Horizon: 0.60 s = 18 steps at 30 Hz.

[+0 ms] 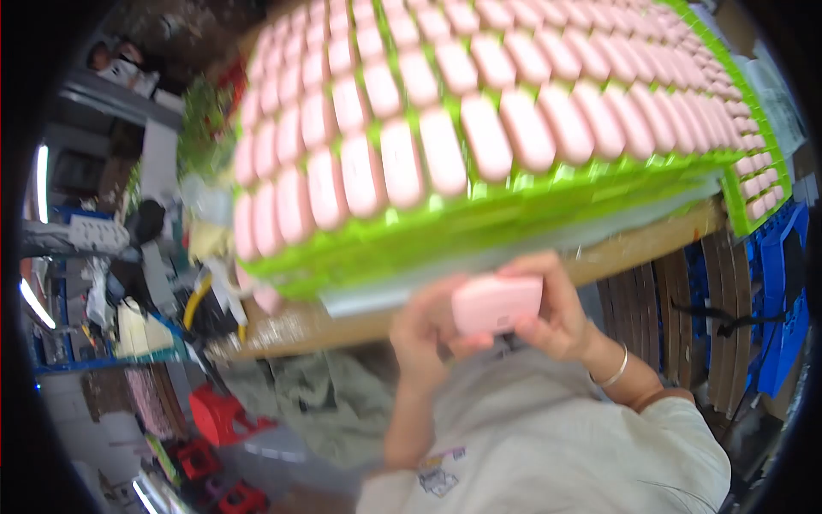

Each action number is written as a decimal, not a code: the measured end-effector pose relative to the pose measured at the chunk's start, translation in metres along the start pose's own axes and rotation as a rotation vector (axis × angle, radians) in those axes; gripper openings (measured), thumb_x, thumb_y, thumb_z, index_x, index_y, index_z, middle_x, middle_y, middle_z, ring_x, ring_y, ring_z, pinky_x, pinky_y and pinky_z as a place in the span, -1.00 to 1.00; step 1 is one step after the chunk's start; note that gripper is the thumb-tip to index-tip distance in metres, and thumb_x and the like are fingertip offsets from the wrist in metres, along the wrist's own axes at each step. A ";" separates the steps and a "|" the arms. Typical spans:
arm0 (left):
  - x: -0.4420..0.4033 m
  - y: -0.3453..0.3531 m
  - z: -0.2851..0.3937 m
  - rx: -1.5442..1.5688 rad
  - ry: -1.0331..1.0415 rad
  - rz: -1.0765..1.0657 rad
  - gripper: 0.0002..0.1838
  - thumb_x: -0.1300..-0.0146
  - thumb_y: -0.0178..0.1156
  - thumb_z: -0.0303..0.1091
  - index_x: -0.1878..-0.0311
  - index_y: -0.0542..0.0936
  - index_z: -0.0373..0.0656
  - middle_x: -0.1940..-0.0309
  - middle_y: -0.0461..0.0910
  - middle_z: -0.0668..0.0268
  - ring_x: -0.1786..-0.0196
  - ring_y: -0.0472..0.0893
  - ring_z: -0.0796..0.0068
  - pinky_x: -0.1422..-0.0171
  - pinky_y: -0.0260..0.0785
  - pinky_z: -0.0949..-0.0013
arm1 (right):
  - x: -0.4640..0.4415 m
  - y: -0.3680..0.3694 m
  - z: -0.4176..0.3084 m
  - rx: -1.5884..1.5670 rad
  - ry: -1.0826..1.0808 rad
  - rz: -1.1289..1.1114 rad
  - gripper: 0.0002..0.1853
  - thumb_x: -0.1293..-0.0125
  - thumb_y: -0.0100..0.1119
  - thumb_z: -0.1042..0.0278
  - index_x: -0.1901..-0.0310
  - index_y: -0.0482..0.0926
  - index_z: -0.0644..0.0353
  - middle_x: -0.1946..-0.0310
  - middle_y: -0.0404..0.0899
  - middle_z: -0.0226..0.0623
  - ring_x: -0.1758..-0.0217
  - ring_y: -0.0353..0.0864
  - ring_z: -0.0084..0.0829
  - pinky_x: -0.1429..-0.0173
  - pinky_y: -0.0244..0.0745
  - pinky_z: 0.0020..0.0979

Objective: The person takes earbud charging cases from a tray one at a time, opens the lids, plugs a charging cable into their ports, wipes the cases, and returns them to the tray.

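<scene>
I see green trays (479,224) of rounded pink cases (402,163) walling off the way forward, leaving a narrow tabletop (295,332) strip; outside the left hand (424,321), air opens above a grey-green cloth (338,398).

Case (492,303) is seen as smooth plastic, trays (454,233) as glossy plastic, shirt (565,428) as matt cloth. Shiny metal is seen on bracelet (622,366), plastic on near-left stool (216,415).

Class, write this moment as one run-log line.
left hand: holds pink piece | right hand: holds same piece | green tray: similar pieces in rows
</scene>
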State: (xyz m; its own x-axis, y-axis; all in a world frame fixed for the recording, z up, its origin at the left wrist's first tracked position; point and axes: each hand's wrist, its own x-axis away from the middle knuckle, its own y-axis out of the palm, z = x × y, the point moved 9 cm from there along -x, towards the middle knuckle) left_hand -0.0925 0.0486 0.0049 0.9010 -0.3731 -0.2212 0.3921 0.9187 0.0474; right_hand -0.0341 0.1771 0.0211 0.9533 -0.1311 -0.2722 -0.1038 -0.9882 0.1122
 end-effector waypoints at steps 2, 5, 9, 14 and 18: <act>-0.002 0.002 0.001 -0.050 -0.043 -0.047 -0.15 0.33 0.46 -0.01 -0.02 0.35 -0.31 0.63 0.42 0.55 0.64 0.27 0.89 0.58 -0.05 0.76 | -0.006 -0.008 -0.016 0.152 -0.033 -0.047 -0.58 -0.07 0.17 0.31 0.06 0.31 0.27 0.26 0.45 -0.22 0.24 0.51 -0.43 0.22 0.42 -0.42; -0.004 0.013 0.000 0.000 0.014 -0.212 -0.29 0.12 0.37 -0.42 -0.13 0.27 -0.30 0.76 0.11 0.58 0.66 0.11 0.81 0.54 0.00 0.71 | -0.010 -0.024 -0.046 0.280 -0.095 -0.080 -0.60 -0.03 0.22 0.36 0.10 0.34 0.27 0.30 0.50 -0.23 0.27 0.54 -0.44 0.23 0.43 -0.42; -0.011 0.012 -0.009 -0.001 -0.015 -0.201 -0.61 0.05 0.31 -0.36 0.12 0.49 -0.27 0.79 0.16 0.56 0.72 0.15 0.75 0.60 0.03 0.65 | -0.036 -0.076 -0.113 0.487 -0.215 0.013 -0.61 0.03 0.26 0.44 0.17 0.33 0.28 0.34 0.44 -0.29 0.28 0.48 -0.53 0.17 0.39 -0.50; -0.002 0.014 -0.014 -0.278 0.213 -0.226 -0.81 -0.09 0.18 -0.43 0.21 0.55 -0.26 0.75 0.34 0.40 0.67 0.35 0.69 0.58 0.21 0.57 | -0.113 -0.172 -0.158 0.702 -0.277 0.300 -0.65 -0.03 0.13 0.49 0.17 0.21 0.12 0.48 0.39 -0.33 0.39 0.43 -0.59 0.31 0.33 -0.54; 0.001 0.013 -0.025 -0.217 0.157 -0.262 -0.84 -0.12 0.14 -0.46 0.23 0.54 -0.30 0.70 0.42 0.36 0.66 0.40 0.65 0.57 0.26 0.56 | -0.180 -0.238 -0.177 1.077 -0.343 0.437 -0.73 -0.04 0.09 0.46 0.22 0.26 0.14 0.44 0.46 -0.21 0.38 0.50 -0.34 0.30 0.35 -0.38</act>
State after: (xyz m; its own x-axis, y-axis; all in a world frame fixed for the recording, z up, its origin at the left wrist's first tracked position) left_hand -0.0913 0.0635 -0.0193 0.7295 -0.5900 -0.3459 0.5417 0.8072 -0.2344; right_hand -0.1312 0.4494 0.2125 0.6712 -0.3224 -0.6675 -0.7364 -0.3931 -0.5506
